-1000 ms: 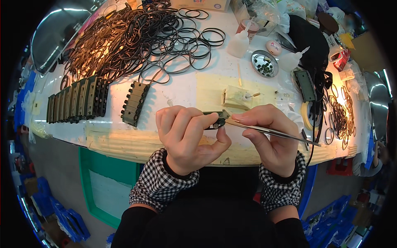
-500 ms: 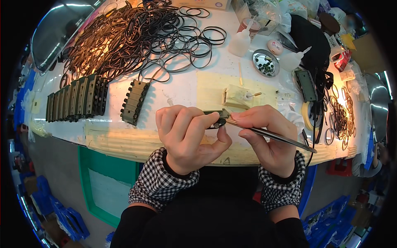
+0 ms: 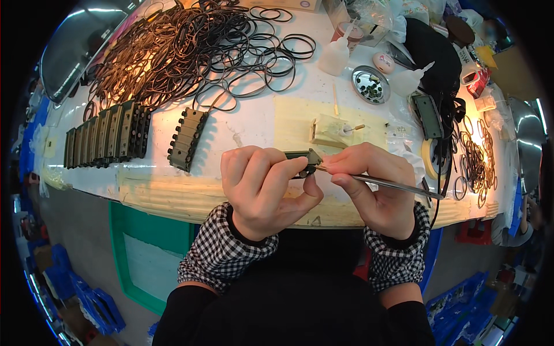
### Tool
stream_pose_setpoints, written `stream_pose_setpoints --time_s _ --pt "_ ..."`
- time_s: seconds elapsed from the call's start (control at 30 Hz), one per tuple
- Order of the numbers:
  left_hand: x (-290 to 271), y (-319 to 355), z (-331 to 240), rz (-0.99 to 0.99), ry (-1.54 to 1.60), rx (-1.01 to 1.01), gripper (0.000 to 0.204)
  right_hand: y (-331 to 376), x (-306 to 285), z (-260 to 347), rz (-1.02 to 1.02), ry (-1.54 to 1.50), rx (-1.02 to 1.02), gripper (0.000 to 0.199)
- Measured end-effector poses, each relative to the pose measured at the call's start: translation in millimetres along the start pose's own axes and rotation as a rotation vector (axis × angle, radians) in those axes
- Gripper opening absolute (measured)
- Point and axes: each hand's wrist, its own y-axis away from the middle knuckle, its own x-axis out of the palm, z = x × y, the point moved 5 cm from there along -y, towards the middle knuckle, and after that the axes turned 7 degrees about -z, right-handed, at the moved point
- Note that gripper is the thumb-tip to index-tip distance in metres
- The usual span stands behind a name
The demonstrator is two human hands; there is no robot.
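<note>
My left hand (image 3: 262, 193) pinches a dark green model part (image 3: 299, 154) with small black wheels between thumb and fingers. Much of that part is hidden behind the fingers. My right hand (image 3: 375, 181) is closed on metal tweezers (image 3: 398, 185), whose tips meet the wheeled end of the green part. Left of my hands, one similar green part (image 3: 188, 140) with black wheels along its sides lies on the table. Farther left, several more green parts (image 3: 107, 135) stand in a close row.
A tangled heap of dark rubber bands (image 3: 190, 52) spreads over the far left. Beyond my hands is a cream block (image 3: 329, 131) with a thin stick. Farther back are a round metal dish (image 3: 370, 85) of small dark pieces and a white squeeze bottle (image 3: 334, 56). Black fabric (image 3: 430, 52) lies at right.
The tweezers have tilted nearer to level, their back end rising slightly in my right hand. My left hand and the green part have barely moved.
</note>
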Motion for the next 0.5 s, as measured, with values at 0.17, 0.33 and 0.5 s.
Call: stream_pose_setpoints --time_s 0.17,0.33,0.5 --pt "0.7 0.0 3.0 0.002 0.024 -0.027 0.029 2.3 2.0 -1.7 -0.047 -0.026 0.009 0.009" --pt "-0.7 -1.1 3.7 0.015 0.039 -0.048 0.029 1.4 2.2 0.6 -0.047 -0.008 -0.021 0.008" --pt "1.8 2.5 5.9 -0.036 0.023 -0.070 0.029 1.5 2.1 0.3 -0.039 -0.015 -0.014 0.009"
